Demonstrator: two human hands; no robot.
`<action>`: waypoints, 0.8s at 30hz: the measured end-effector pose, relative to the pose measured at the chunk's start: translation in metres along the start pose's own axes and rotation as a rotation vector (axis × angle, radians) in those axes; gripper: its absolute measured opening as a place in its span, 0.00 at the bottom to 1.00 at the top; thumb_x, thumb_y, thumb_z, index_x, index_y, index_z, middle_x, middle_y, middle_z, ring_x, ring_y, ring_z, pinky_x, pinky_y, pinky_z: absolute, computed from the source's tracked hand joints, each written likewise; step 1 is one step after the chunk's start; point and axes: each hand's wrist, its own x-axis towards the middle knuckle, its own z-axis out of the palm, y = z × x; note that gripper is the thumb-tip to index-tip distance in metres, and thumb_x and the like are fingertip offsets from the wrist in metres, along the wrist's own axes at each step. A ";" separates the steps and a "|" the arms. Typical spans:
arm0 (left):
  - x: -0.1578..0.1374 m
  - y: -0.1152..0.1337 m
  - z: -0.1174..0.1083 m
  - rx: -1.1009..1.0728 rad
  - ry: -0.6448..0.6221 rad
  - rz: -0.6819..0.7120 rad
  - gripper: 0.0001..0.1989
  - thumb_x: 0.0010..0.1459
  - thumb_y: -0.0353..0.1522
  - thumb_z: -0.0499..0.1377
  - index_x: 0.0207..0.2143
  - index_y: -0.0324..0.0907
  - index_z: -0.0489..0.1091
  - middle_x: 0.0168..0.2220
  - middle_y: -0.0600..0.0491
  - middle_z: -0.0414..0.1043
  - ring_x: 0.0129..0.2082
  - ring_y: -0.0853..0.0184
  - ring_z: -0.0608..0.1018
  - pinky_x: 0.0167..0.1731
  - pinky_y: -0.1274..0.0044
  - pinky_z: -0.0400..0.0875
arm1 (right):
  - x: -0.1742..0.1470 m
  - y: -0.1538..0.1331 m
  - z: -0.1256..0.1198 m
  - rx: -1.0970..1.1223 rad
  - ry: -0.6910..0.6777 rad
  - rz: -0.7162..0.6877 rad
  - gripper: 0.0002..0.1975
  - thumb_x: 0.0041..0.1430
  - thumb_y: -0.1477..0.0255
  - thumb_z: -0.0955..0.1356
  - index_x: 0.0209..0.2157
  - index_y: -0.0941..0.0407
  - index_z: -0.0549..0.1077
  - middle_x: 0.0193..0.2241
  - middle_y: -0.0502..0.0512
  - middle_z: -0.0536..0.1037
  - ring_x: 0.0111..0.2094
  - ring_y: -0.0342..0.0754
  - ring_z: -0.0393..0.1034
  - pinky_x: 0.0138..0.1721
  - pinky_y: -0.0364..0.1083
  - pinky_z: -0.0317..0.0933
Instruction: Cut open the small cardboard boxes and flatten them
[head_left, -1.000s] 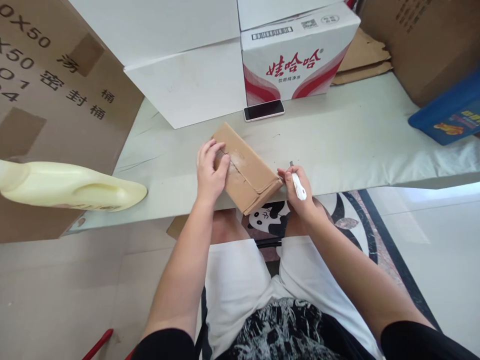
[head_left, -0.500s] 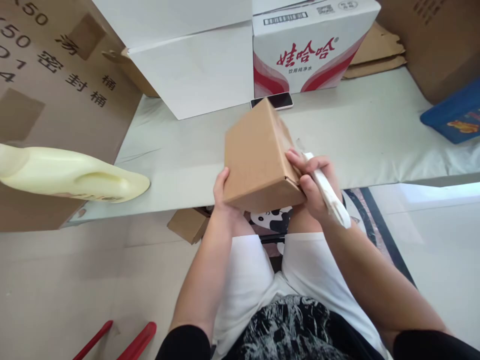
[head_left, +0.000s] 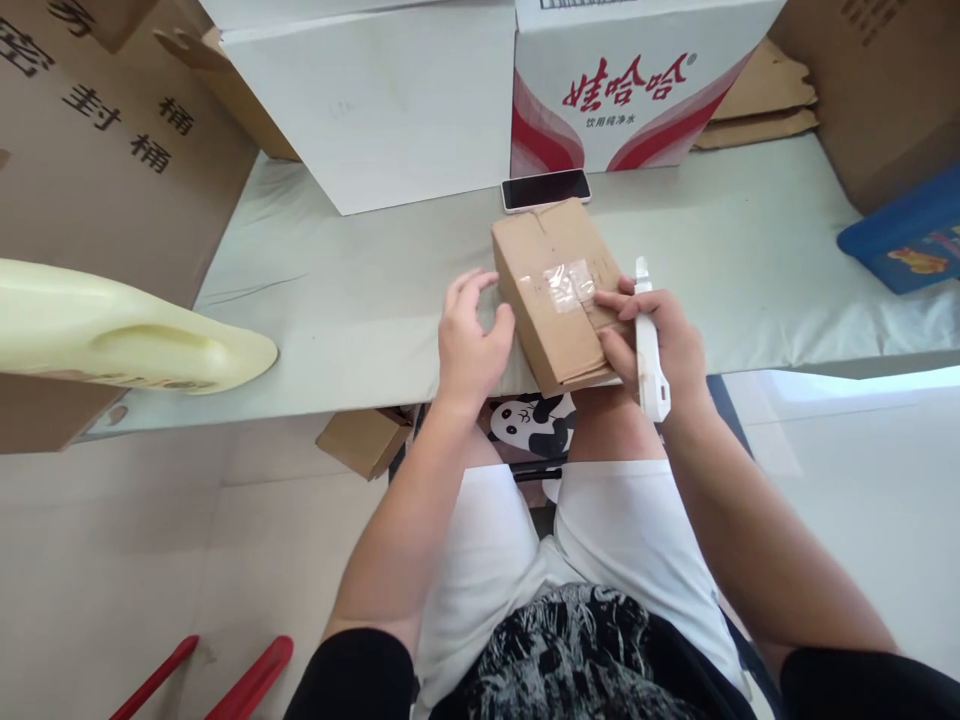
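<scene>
One brown carton (head_left: 551,325), oblong, clear tape (head_left: 568,285).

- Phone (head_left: 546,191), screen up
- Printed carton (head_left: 626,110) just behind the phone
- Yellow bottle (head_left: 135,325) well left of the phone
- Blue container (head_left: 904,240) well right of the phone

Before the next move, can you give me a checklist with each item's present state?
1. White, slim plastic-handled cutter held in the bare right hand: ok.
2. Cutter's blade retracted: cannot tell; too small to make out.
3. Brown rectangular cardboard box gripped by the bare left hand: not ok; that hand is open at its side.
4. Clear, shiny tape facing up: ok.
5. Black-screened, pale-edged phone apart from the box: cannot tell.
</scene>
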 end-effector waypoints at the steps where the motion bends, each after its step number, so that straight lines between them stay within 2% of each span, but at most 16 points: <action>1: 0.013 0.013 0.000 0.038 -0.009 0.072 0.16 0.64 0.31 0.57 0.53 0.46 0.72 0.63 0.47 0.70 0.68 0.58 0.70 0.69 0.65 0.67 | -0.001 0.004 -0.001 0.015 0.009 0.010 0.11 0.57 0.72 0.71 0.38 0.47 0.66 0.49 0.51 0.84 0.67 0.58 0.69 0.72 0.70 0.55; 3: 0.042 0.043 0.007 0.102 -0.054 0.210 0.14 0.64 0.30 0.58 0.51 0.47 0.73 0.62 0.48 0.72 0.66 0.56 0.71 0.69 0.65 0.66 | -0.001 0.009 -0.003 0.044 0.007 0.009 0.11 0.57 0.70 0.72 0.38 0.47 0.65 0.50 0.52 0.84 0.68 0.58 0.67 0.74 0.71 0.51; 5: 0.074 0.069 0.023 0.195 -0.122 0.289 0.12 0.65 0.28 0.56 0.48 0.46 0.73 0.58 0.49 0.74 0.62 0.56 0.75 0.66 0.64 0.68 | -0.001 0.012 -0.003 0.059 -0.005 0.002 0.12 0.57 0.69 0.72 0.39 0.48 0.65 0.50 0.54 0.84 0.69 0.57 0.66 0.74 0.70 0.50; 7: 0.102 0.081 0.042 0.371 -0.177 0.282 0.10 0.66 0.27 0.55 0.46 0.44 0.74 0.55 0.46 0.75 0.59 0.54 0.76 0.63 0.63 0.70 | 0.000 0.013 -0.002 0.063 -0.002 0.001 0.11 0.57 0.69 0.71 0.39 0.48 0.65 0.50 0.55 0.84 0.69 0.58 0.67 0.74 0.70 0.51; 8: 0.113 0.081 0.052 0.409 -0.186 0.259 0.09 0.66 0.27 0.56 0.43 0.42 0.75 0.54 0.43 0.75 0.59 0.49 0.76 0.63 0.58 0.69 | 0.000 0.013 -0.001 0.067 -0.001 0.004 0.11 0.57 0.69 0.71 0.38 0.48 0.65 0.49 0.55 0.84 0.68 0.58 0.67 0.74 0.70 0.50; 10: 0.129 0.068 0.068 0.438 -0.207 0.187 0.05 0.65 0.29 0.58 0.36 0.40 0.75 0.45 0.40 0.78 0.55 0.41 0.78 0.60 0.48 0.67 | 0.001 0.012 0.000 0.075 0.010 0.021 0.11 0.57 0.69 0.71 0.38 0.48 0.65 0.49 0.54 0.84 0.68 0.58 0.67 0.73 0.70 0.50; 12: 0.140 0.046 0.080 0.411 -0.228 0.073 0.10 0.64 0.34 0.60 0.30 0.41 0.73 0.38 0.43 0.77 0.53 0.40 0.79 0.60 0.47 0.65 | 0.000 0.011 0.001 0.079 0.017 0.041 0.10 0.58 0.69 0.71 0.38 0.48 0.65 0.48 0.53 0.85 0.68 0.58 0.67 0.72 0.70 0.53; 13: 0.144 0.035 0.085 0.366 -0.210 0.081 0.10 0.63 0.36 0.62 0.29 0.41 0.73 0.36 0.44 0.77 0.53 0.41 0.79 0.60 0.49 0.64 | 0.000 0.009 0.000 0.078 0.012 0.044 0.10 0.57 0.69 0.71 0.38 0.48 0.66 0.48 0.53 0.85 0.68 0.58 0.67 0.71 0.69 0.55; 15: 0.150 0.016 0.093 0.345 -0.179 0.108 0.12 0.64 0.39 0.60 0.30 0.42 0.74 0.37 0.44 0.78 0.54 0.43 0.79 0.61 0.52 0.64 | 0.002 0.003 -0.002 0.090 0.008 0.036 0.11 0.57 0.70 0.72 0.38 0.48 0.66 0.47 0.53 0.85 0.67 0.58 0.70 0.68 0.68 0.61; 17: 0.155 0.005 0.100 0.348 -0.170 0.111 0.14 0.65 0.41 0.58 0.32 0.42 0.76 0.41 0.43 0.79 0.54 0.43 0.79 0.60 0.53 0.65 | 0.005 -0.009 -0.006 0.122 0.066 0.008 0.11 0.58 0.71 0.72 0.39 0.48 0.66 0.44 0.52 0.86 0.61 0.57 0.75 0.66 0.64 0.65; 18: 0.156 0.003 0.102 0.346 -0.168 0.104 0.15 0.66 0.42 0.58 0.34 0.42 0.76 0.43 0.42 0.80 0.54 0.43 0.79 0.60 0.54 0.65 | 0.009 -0.017 -0.007 0.146 0.119 -0.012 0.11 0.60 0.71 0.72 0.39 0.48 0.66 0.42 0.50 0.86 0.56 0.54 0.79 0.62 0.60 0.69; 20: 0.158 0.004 0.102 0.337 -0.162 0.083 0.15 0.66 0.43 0.58 0.36 0.42 0.77 0.45 0.42 0.80 0.55 0.43 0.78 0.60 0.55 0.66 | 0.016 -0.031 -0.007 0.222 0.196 -0.036 0.08 0.64 0.69 0.70 0.39 0.47 0.65 0.34 0.46 0.85 0.41 0.49 0.83 0.46 0.52 0.76; 22: 0.158 0.012 0.097 0.351 -0.163 0.042 0.13 0.65 0.42 0.59 0.35 0.43 0.78 0.46 0.42 0.80 0.55 0.42 0.78 0.59 0.54 0.66 | 0.025 -0.041 -0.003 0.294 0.153 -0.022 0.08 0.68 0.61 0.68 0.41 0.47 0.66 0.29 0.45 0.83 0.28 0.46 0.79 0.27 0.47 0.71; 23: 0.157 0.017 0.093 0.361 -0.170 0.017 0.11 0.64 0.41 0.61 0.34 0.44 0.77 0.45 0.42 0.81 0.55 0.42 0.78 0.58 0.54 0.66 | 0.029 -0.043 0.000 0.300 0.097 -0.006 0.11 0.69 0.56 0.67 0.44 0.47 0.67 0.28 0.45 0.82 0.24 0.46 0.77 0.22 0.46 0.67; 24: 0.155 0.023 0.089 0.367 -0.179 -0.005 0.09 0.63 0.39 0.62 0.34 0.44 0.77 0.45 0.43 0.81 0.54 0.41 0.78 0.57 0.53 0.67 | 0.031 -0.043 0.004 0.269 0.046 0.005 0.16 0.69 0.51 0.65 0.47 0.47 0.68 0.28 0.46 0.81 0.24 0.47 0.76 0.22 0.46 0.67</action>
